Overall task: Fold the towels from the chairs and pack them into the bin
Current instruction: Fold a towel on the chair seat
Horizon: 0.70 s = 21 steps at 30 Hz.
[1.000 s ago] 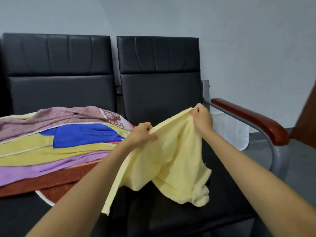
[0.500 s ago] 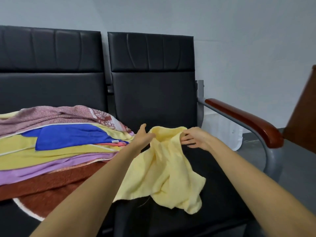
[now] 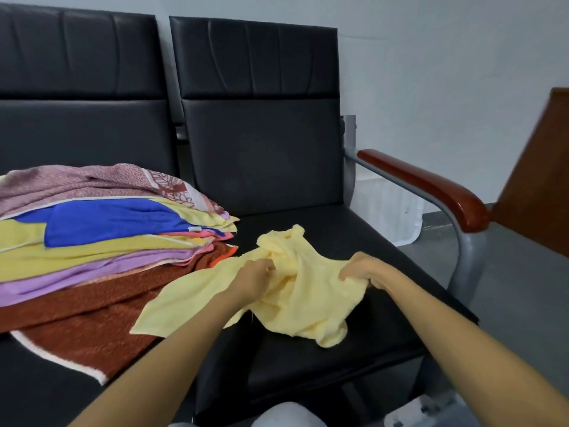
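Pale yellow terry, the crumpled towel (image 3: 308, 291) lies on the black leather chair seat (image 3: 354, 238), bunched between both grips. The left hand (image 3: 252, 277) pinches its middle folds and the right hand (image 3: 360, 271) clutches an edge, probably hunting for corners to spread it flat. Left of the left hand sits the stack of coloured towels (image 3: 92, 241), not yet folded.
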Motion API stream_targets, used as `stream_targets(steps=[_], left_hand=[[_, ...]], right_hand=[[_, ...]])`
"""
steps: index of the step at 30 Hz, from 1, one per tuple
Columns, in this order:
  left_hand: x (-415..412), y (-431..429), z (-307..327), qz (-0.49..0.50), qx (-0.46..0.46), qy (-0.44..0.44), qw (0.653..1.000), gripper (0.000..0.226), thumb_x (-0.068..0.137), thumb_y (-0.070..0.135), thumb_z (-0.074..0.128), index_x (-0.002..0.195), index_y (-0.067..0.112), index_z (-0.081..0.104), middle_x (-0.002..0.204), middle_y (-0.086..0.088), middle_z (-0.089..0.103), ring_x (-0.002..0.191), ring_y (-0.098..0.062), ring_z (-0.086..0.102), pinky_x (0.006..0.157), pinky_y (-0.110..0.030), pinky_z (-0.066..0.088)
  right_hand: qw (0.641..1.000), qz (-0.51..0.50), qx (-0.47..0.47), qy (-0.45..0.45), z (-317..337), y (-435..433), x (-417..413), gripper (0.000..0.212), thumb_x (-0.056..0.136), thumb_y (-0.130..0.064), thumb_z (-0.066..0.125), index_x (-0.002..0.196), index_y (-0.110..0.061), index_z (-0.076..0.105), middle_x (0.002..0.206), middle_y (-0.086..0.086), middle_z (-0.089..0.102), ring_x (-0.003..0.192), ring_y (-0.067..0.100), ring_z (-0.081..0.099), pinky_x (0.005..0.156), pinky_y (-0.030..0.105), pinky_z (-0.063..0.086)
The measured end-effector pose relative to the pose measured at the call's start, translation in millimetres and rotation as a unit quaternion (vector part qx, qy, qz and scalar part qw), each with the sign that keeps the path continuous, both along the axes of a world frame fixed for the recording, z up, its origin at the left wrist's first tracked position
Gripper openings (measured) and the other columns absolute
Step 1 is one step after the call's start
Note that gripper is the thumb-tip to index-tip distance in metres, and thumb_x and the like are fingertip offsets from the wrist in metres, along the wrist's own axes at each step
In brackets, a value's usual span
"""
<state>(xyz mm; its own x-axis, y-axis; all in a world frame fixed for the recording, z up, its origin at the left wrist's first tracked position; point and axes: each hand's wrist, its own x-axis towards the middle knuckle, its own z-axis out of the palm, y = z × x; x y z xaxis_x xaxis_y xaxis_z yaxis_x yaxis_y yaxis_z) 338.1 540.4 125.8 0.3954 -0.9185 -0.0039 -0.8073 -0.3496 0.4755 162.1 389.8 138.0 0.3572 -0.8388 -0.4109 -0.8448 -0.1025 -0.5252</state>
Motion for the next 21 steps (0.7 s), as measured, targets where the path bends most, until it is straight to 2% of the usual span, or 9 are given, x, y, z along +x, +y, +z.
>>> stream_targets(steps=[2, 4, 6, 8, 10, 12, 14, 17, 21], left_hand=[[-3, -1, 18, 0.122, -0.092, 0.212, 0.965, 0.027, 0.098, 0.009, 0.034, 0.113, 0.006, 0.057, 0.110, -0.011, 0.060, 0.101, -0.023, 0.056, 0.086, -0.031, 0.043], [-4, 1, 39, 0.185, -0.158, 0.483, 0.841, 0.026, 0.097, 0.008, 0.035, 0.106, 0.003, 0.060, 0.096, -0.010, 0.062, 0.093, -0.023, 0.058, 0.083, -0.035, 0.048], [-3, 8, 51, 0.154, -0.165, 0.601, 0.767, 0.018, 0.097, 0.017, 0.044, 0.105, 0.005, 0.055, 0.092, -0.007, 0.061, 0.086, -0.020, 0.060, 0.076, -0.034, 0.049], [2, 14, 46, 0.113, -0.146, 0.564, 0.805, 0.038, 0.090, 0.016, 0.057, 0.124, 0.015, 0.040, 0.106, -0.005, 0.056, 0.094, -0.019, 0.058, 0.077, -0.033, 0.048], [9, 18, 29, 0.131, -0.141, 0.436, 0.879, 0.058, 0.085, 0.003, 0.061, 0.132, 0.024, 0.035, 0.118, -0.005, 0.049, 0.101, -0.021, 0.053, 0.072, -0.029, 0.049], [13, 20, 15, 0.180, -0.166, 0.298, 0.923, 0.034, 0.090, 0.004, 0.053, 0.122, 0.016, 0.050, 0.117, -0.009, 0.052, 0.098, -0.021, 0.050, 0.075, -0.029, 0.045], [16, 24, 10, 0.207, -0.167, 0.224, 0.938, 0.015, 0.094, 0.016, 0.049, 0.101, 0.012, 0.062, 0.102, -0.011, 0.060, 0.089, -0.022, 0.053, 0.075, -0.033, 0.044], [21, 26, 15, 0.203, -0.140, 0.179, 0.952, 0.027, 0.096, 0.026, 0.046, 0.074, 0.013, 0.054, 0.075, -0.006, 0.053, 0.067, -0.019, 0.051, 0.063, -0.033, 0.048], [23, 24, 26, 0.224, -0.157, 0.200, 0.941, 0.033, 0.093, 0.029, 0.050, 0.065, 0.011, 0.050, 0.064, -0.004, 0.046, 0.060, -0.016, 0.042, 0.057, -0.026, 0.034]], right_hand=[[0.986, -0.088, -0.092, -0.110, 7, -6, -4, 0.006, 0.085, -0.010, 0.051, 0.082, -0.011, 0.046, 0.078, 0.003, 0.048, 0.068, 0.018, 0.048, 0.050, 0.025, 0.036], [0.953, -0.145, -0.176, -0.201, 19, -10, -7, 0.020, 0.086, -0.007, 0.047, 0.069, -0.013, 0.040, 0.073, 0.002, 0.044, 0.072, 0.022, 0.047, 0.052, 0.028, 0.034], [0.937, -0.121, -0.188, -0.268, 32, -4, -5, 0.019, 0.087, -0.008, 0.050, 0.072, -0.014, 0.041, 0.076, 0.003, 0.046, 0.076, 0.022, 0.046, 0.051, 0.028, 0.032], [0.939, -0.051, -0.122, -0.318, 41, 8, -1, 0.016, 0.087, -0.010, 0.058, 0.094, -0.019, 0.047, 0.087, 0.005, 0.054, 0.072, 0.018, 0.051, 0.049, 0.025, 0.036], [0.945, 0.035, -0.072, -0.316, 43, 22, 4, 0.024, 0.087, -0.008, 0.060, 0.104, -0.024, 0.054, 0.090, 0.005, 0.059, 0.066, 0.015, 0.054, 0.047, 0.023, 0.039], [0.950, 0.104, -0.033, -0.294, 42, 34, 9, 0.017, 0.087, -0.007, 0.056, 0.088, -0.018, 0.069, 0.090, 0.005, 0.061, 0.072, 0.014, 0.057, 0.054, 0.022, 0.043], [0.940, 0.130, 0.057, -0.311, 41, 42, 13, 0.024, 0.088, -0.006, 0.049, 0.081, -0.011, 0.072, 0.093, 0.009, 0.063, 0.082, 0.020, 0.063, 0.064, 0.025, 0.051], [0.905, 0.155, 0.171, -0.358, 41, 47, 18, 0.033, 0.082, 0.007, 0.034, 0.094, 0.001, 0.065, 0.102, 0.017, 0.066, 0.092, 0.027, 0.068, 0.076, 0.029, 0.056], [0.935, 0.203, 0.053, -0.287, 41, 53, 23, 0.016, 0.086, 0.005, 0.054, 0.087, -0.009, 0.061, 0.095, 0.009, 0.068, 0.093, 0.019, 0.068, 0.087, 0.029, 0.054]])
